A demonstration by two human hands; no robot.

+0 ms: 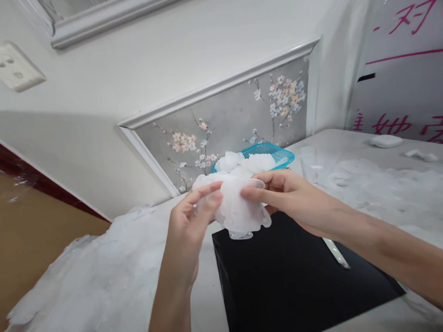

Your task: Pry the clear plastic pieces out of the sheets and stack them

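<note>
Between my hands, above the near table, is a stack of thin, translucent white pieces (237, 204) with scalloped edges. My left hand (189, 223) pinches its left side between thumb and fingers. The right side is pinched by my right hand (286, 190), thumb in front and fingers partly hidden behind. Just beyond them stands a blue plastic basket (287, 156) holding more white pieces (259, 161). Under my hands lies a black sheet (279, 280). On it rests a slim white tool (336, 253), partly covered by my right forearm.
A large heap of similar white pieces (91, 282) covers the table's left side, and another pile (385, 194) spreads at the right. A white rounded object (386, 140) sits at the back right. Behind rises a wall with a floral panel (223, 117) and a whiteboard (404, 87).
</note>
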